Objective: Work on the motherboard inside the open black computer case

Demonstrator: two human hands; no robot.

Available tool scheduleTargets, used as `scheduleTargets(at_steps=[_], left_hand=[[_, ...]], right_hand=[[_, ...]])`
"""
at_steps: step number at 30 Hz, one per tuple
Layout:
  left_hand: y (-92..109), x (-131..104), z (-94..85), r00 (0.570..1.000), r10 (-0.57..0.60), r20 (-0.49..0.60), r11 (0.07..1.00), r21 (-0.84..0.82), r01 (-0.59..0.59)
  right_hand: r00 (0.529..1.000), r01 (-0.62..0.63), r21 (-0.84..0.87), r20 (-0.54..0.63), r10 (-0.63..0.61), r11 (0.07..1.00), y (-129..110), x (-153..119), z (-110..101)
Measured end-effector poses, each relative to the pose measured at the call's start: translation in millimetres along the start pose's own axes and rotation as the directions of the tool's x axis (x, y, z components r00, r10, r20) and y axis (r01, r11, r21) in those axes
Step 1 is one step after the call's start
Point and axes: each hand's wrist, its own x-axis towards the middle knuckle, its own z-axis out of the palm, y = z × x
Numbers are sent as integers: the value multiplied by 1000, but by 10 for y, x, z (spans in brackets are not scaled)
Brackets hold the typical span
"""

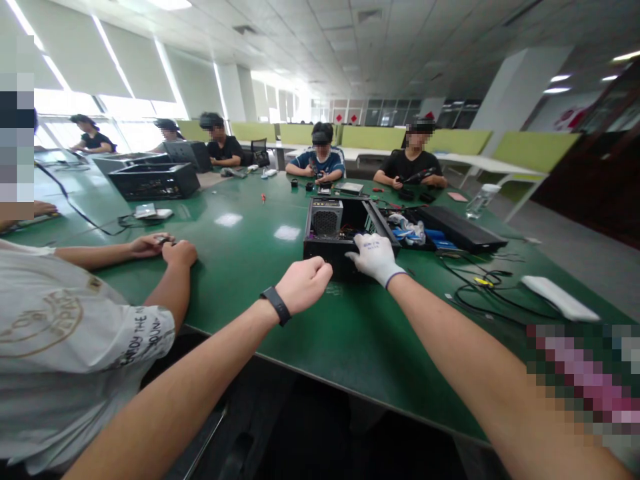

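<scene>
An open black computer case (320, 249) lies on the green table in front of me, with a grey power supply (327, 220) inside its left part. My right hand (373, 257), in a white glove, grips the near edge of the case, thumb on the outer side and fingers over the rim. Bare and with a black band at the wrist, my left hand (305, 285) is closed just in front of the case's near left side. Its fingers are curled in, and whatever they hold, if anything, is hidden.
Right of the case lie blue-and-white gloves (409, 230), a long black panel (453, 228), tangled black cables (480, 283) and a white bar (560, 298). A clear bottle (483, 201) stands behind them. Another case (155, 181) sits far left. A co-worker's hands (167, 250) rest at left; others sit opposite.
</scene>
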Motion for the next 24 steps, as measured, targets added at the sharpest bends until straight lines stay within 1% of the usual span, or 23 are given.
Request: scheduleTargets(at_steps=[3,6,9,14,19,22,24], left_hand=[[-149,-91,75,1000,-10,20,997,-77,11],[-270,-153,130,999,-27,46,992,-125,32],[-362,-198,173,996,-31,82,984,-172,45],[-467,-246,231,995,-43,87,971,-232,62],[-505,-278,259,989,-84,122,962,-249,112],[-503,-287,246,983,-134,128,955,-248,162],[-492,-291,223,979,-158,129,953,-239,185]], right_hand=[[1000,-15,-16,17,16,1000,51,381,126],[999,-26,-27,28,27,999,95,703,245],[999,-35,-33,37,36,999,135,984,358],[998,-46,-39,45,48,998,195,1366,519],[996,-58,-23,67,60,998,225,1595,604],[995,-60,-11,85,60,998,222,1620,593],[995,-51,-7,89,51,999,208,1580,558]])
